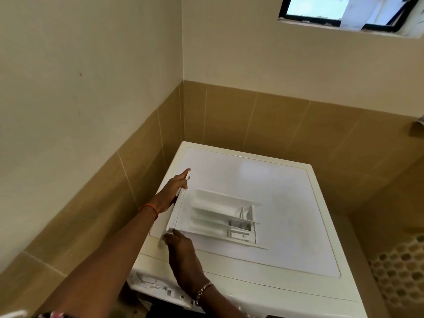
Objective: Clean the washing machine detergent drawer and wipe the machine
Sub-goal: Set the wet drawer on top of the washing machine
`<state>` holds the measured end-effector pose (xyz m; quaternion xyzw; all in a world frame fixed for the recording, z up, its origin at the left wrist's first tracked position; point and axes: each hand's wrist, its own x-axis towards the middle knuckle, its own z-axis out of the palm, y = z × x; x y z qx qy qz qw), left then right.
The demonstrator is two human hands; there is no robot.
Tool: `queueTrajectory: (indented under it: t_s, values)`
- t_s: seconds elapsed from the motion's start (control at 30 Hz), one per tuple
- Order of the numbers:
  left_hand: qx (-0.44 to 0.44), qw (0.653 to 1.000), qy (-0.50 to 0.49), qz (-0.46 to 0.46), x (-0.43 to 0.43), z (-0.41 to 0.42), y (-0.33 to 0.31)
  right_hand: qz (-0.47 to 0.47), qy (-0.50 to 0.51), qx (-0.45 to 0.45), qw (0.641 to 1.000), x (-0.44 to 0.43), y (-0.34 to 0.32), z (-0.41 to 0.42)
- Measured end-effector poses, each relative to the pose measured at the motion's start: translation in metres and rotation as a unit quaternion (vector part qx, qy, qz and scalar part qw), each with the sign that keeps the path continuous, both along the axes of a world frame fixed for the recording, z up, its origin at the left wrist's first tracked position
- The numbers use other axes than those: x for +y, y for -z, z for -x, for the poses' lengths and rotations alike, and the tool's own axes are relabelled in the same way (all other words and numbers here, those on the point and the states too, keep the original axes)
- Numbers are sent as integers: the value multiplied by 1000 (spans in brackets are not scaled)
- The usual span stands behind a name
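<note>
Beige tiles (275, 118) wrap the corner where the white washing machine (298, 214) stands, a small window (321, 10) high on the wall above it. On the machine's flat top lies the detergent drawer (206, 216), out of its housing, compartments facing up and its front panel (180, 214) turned toward the person. The right hand (185, 260) has the grip: its fingertips curl onto the near corner of that panel, seemingly pinching it. The left hand (174, 191) is released, fingers straight, laid flat against the panel's far end as a steadying prop rather than a clasp. A red thread (149, 208) circles the left wrist, a bracelet (203, 289) the right. The drawer looks like thin moulded plastic: light, stiff, and likely slick where detergent film or water sits on it, so a one-corner pinch could let it twist or slide on the smooth lid. The thick front panel and the long outer side walls seem the safest places to take hold; the small insert (238, 228) and thin dividers at the back end look breakable and best left alone. Below the lid's front edge, the open drawer slot (151, 285) shows at the machine's left. Mosaic flooring (399, 271) shows to the right.
</note>
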<state>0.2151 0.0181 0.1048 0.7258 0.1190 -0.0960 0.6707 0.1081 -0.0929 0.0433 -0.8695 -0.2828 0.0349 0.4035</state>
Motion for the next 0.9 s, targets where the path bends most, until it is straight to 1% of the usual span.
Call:
queueTrajectory:
  t_s: [0.1, 0.27, 0.37, 0.5, 0.6, 0.73, 0.9]
  values:
    - [12, 1000, 3, -3, 2, -2, 2, 17, -9, -3, 1000, 2, 4, -3]
    - [7, 1000, 4, 1, 4, -3, 5, 14, -12, -47, 999, -12, 0, -9]
    - [3, 1000, 13, -9, 4, -2, 5, -2, 19, -71, 997, -32, -3, -9]
    - [-4, 1000, 11, -14, 5, 1, 8, -31, 86, -156, 984, -65, -1, -16]
    - [-1, 1000, -4, -17, 4, 9, 9, 5, 109, -209, 972, -93, 9, -23]
    - [5, 1000, -18, -12, 7, 25, 9, 78, 111, -212, 968, -114, 16, -26]
    - [25, 999, -24, -9, 13, 52, 8, 139, 114, -222, 958, -132, 9, -12]
